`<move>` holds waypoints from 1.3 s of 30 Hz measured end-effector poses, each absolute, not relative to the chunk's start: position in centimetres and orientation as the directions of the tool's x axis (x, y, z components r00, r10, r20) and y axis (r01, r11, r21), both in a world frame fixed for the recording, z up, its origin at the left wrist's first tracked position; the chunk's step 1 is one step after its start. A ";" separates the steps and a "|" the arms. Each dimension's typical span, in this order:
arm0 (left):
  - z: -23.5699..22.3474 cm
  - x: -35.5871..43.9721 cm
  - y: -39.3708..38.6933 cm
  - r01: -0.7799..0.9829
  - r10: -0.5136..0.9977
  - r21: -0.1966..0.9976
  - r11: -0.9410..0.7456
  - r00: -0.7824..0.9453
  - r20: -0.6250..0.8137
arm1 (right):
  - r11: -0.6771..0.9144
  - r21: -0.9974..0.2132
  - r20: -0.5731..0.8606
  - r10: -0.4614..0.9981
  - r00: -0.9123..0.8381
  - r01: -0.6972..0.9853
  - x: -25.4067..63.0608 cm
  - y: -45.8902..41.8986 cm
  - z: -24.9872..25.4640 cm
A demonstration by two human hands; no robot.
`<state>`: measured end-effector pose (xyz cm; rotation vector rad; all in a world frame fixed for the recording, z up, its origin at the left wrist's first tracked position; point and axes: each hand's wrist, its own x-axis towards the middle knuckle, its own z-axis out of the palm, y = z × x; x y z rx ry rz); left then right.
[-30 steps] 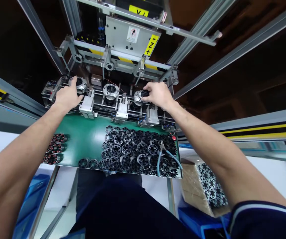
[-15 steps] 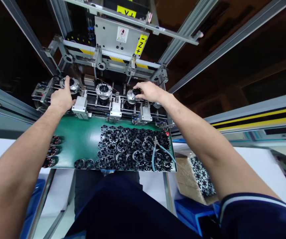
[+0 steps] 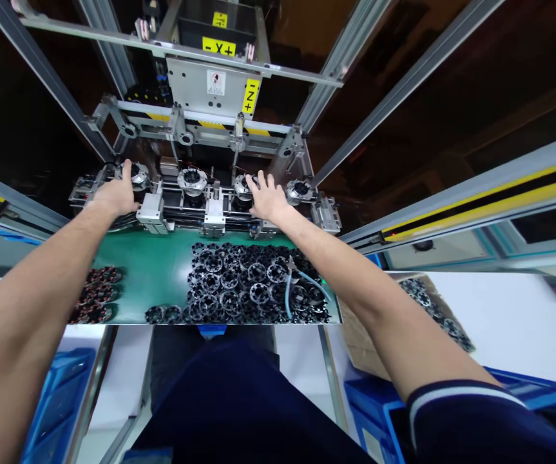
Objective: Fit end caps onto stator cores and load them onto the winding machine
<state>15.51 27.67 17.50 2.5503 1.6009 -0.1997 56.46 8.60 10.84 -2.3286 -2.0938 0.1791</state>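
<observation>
1. We see an aluminium-profile machine frame overhead, holding a steel plate with yellow axis labels.
2. We see a green bench mat below it, with a blue plastic crate down left and a cardboard box down right.
3. On the mat we have a heap of black slotted rings, copper-wound stators at left, and blue-handled side cutters on the heap.
4. Four round metal fixtures stand in a row along the mat's far edge.
5. Our hands are well apart, neither clamped. The left hand has its fingers at the first fixture. The right hand is spread flat over the third fixture.
</observation>
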 end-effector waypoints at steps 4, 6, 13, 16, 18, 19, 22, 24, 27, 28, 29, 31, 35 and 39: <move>22.3 18.2 25.7 0.910 0.909 -0.095 -0.405 0.389 -0.148 | 0.014 -0.140 -0.047 0.999 -0.021 0.990 60.8 7.2 14.8; 23.1 20.6 23.3 0.878 0.885 -0.116 -0.465 0.462 -0.056 | 0.002 -0.153 0.040 0.999 0.004 0.988 63.6 5.2 16.3; 18.4 28.4 17.4 0.834 0.818 -0.051 -0.550 0.525 -0.236 | -0.291 -0.214 0.107 0.942 0.318 0.933 68.7 -0.8 12.8; 18.8 28.2 17.1 0.839 0.824 -0.065 -0.540 0.511 -0.244 | -0.265 -0.257 0.086 0.952 0.295 0.929 69.4 -2.0 12.2; 19.8 26.3 15.9 0.856 0.846 0.006 -0.517 0.512 -0.150 | -0.231 -0.298 0.135 0.950 0.281 0.926 70.0 -4.2 12.6; 20.3 24.8 14.6 0.860 0.858 0.087 -0.503 0.509 -0.069 | -0.219 -0.323 0.165 0.945 0.283 0.921 70.1 -6.0 12.7; 19.9 18.5 7.8 0.733 0.861 0.452 -0.509 0.438 0.258 | -0.243 -0.412 0.214 0.911 0.352 0.878 69.3 -13.9 11.6; 17.9 14.2 1.1 0.662 0.901 0.623 -0.418 0.215 0.376 | -0.315 -0.465 0.190 0.878 0.440 0.828 67.5 -20.3 9.2; 13.4 10.3 -9.6 0.520 0.986 0.852 -0.057 -0.107 0.131 | -0.443 -0.500 0.148 0.803 0.577 0.744 63.9 -28.2 4.4; 12.0 9.9 -12.7 0.492 0.989 0.871 -0.003 -0.129 0.077 | -0.473 -0.506 0.138 0.781 0.609 0.721 62.9 -29.9 2.8; 10.7 9.8 -15.4 0.469 0.990 0.882 0.045 -0.136 0.022 | -0.492 -0.513 0.128 0.767 0.629 0.704 62.1 -31.1 1.4; 8.8 10.5 -19.4 0.437 0.991 0.892 0.115 -0.112 -0.073 | -0.502 -0.531 0.110 0.758 0.643 0.683 61.2 -32.4 -0.9; 8.0 12.3 -22.6 0.406 0.979 0.901 0.156 0.055 -0.194 | -0.476 -0.579 0.098 0.765 0.636 0.662 61.4 -32.6 -3.8; 9.0 13.9 -23.2 0.398 0.962 0.910 0.114 0.186 -0.202 | -0.433 -0.618 0.113 0.777 0.619 0.656 62.2 -32.6 -5.4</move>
